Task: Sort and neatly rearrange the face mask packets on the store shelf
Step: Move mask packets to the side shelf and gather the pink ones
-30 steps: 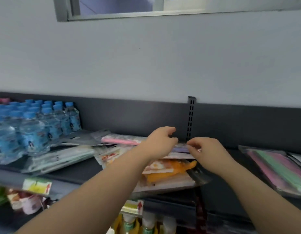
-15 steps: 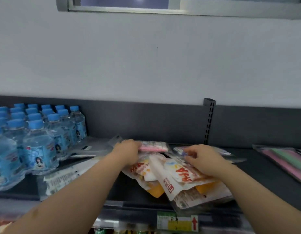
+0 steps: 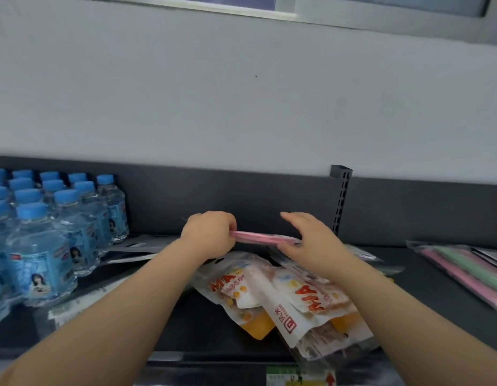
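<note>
A flat pink mask packet (image 3: 258, 237) is held edge-on above the dark shelf (image 3: 208, 324). My left hand (image 3: 211, 235) grips its left end with closed fingers, and my right hand (image 3: 311, 240) holds its right end. Below them lies a loose pile of white and orange mask packets (image 3: 283, 299) with red lettering, overlapping at odd angles. More clear packets (image 3: 136, 246) lie flat behind my left arm. Packets with pink and green masks (image 3: 464, 268) sit at the right end of the shelf.
Several shrink-wrapped water bottles (image 3: 46, 232) with blue caps fill the shelf's left side. A slotted upright post (image 3: 340, 201) stands at the back wall. A price label (image 3: 300, 380) hangs on the shelf's front edge.
Both hands have lifted the pink packet off the pile and now hold it by its two ends. The camera has tilted and moved closer to the shelf.
</note>
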